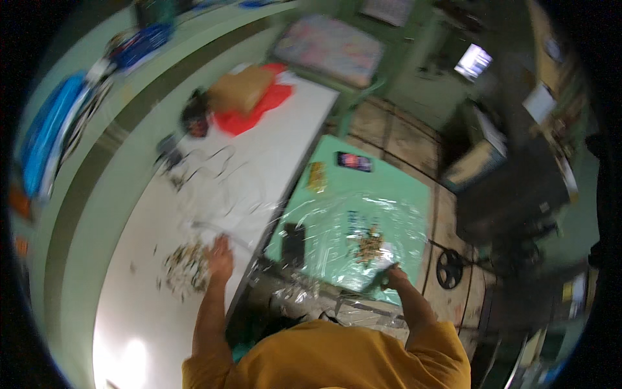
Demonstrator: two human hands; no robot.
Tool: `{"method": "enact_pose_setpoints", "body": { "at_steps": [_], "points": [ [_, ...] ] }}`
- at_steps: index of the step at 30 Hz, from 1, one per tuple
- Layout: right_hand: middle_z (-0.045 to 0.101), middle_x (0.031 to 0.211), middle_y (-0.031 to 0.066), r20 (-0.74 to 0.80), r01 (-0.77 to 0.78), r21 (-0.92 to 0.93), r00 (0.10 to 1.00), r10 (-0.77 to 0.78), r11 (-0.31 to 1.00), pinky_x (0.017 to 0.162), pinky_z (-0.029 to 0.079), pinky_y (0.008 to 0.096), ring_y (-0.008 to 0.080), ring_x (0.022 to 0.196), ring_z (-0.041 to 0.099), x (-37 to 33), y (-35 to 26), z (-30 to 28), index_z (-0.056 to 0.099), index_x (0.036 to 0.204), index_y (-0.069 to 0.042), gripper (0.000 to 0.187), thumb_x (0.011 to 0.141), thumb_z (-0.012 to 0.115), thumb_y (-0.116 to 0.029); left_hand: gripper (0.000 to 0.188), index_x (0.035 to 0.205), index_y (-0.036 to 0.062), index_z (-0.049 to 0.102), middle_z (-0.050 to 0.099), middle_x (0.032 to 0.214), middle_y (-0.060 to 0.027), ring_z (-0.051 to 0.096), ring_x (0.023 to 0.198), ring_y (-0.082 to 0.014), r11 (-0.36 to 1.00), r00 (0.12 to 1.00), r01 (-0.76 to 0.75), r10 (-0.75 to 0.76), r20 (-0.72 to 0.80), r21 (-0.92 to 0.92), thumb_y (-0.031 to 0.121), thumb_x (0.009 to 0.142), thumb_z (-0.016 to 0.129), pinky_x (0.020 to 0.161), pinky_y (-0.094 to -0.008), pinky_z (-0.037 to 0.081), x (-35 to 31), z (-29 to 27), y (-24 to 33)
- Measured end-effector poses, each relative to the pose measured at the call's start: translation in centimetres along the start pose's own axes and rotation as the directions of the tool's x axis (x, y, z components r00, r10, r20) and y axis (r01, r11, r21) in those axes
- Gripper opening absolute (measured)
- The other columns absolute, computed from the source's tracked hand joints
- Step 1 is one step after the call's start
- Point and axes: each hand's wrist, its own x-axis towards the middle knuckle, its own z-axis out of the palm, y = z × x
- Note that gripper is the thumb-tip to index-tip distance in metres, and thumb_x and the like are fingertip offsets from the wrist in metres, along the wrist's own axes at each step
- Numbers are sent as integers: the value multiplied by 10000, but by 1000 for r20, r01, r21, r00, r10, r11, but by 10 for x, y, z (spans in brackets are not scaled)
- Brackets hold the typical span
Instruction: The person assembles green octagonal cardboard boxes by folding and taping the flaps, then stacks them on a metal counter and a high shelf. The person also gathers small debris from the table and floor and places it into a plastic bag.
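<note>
My left hand (220,256) lies palm down on the white table (259,149), its fingers spread at the edge of a heap of small parts (184,266). My right hand (391,277) is closed around a small dark tool at the near edge of the green mat (337,175). A clear plastic sheet (337,227) covers the mat, and a small pile of brownish bits (369,245) lies on it just beyond my right hand. The blur hides what kind of tool it is.
A phone (354,161) and a yellow packet (317,176) lie at the far end of the mat. A black box (293,243) stands at its left edge. Thin wires (214,165), a cardboard box (241,89) and red cloth (259,107) sit farther along the white table.
</note>
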Motion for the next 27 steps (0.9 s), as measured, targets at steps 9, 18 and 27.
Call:
{"method": "enact_pose_setpoints", "body": {
  "at_steps": [9,18,27],
  "points": [
    [202,1442,345,-28,-80,26,996,81,996,927,479,446,427,1210,457,-5,-6,-24,366,1361,24,1094,526,859,-482,756,1504,208,94,46,1568,-58,83,1429,-318,866,917,384,-398,-22,321,439,911,501,1101,-596,137,-30,-49,-49],
    [187,1453,339,11,-136,21,991,136,991,953,461,437,419,1213,461,-4,-9,-26,343,1382,17,1108,537,854,-484,750,1464,343,236,163,1530,-131,174,1382,-394,819,842,537,-537,-58,203,620,831,527,996,-669,260,-17,-64,-60],
    [244,1426,350,-10,-116,43,993,116,992,877,498,495,413,1181,494,-11,-19,-37,335,1350,88,1111,512,902,-371,583,1355,259,456,422,1345,-134,395,1205,-374,944,925,330,-327,-194,-16,497,834,563,952,-562,335,-21,-50,-78]
  ]
}}
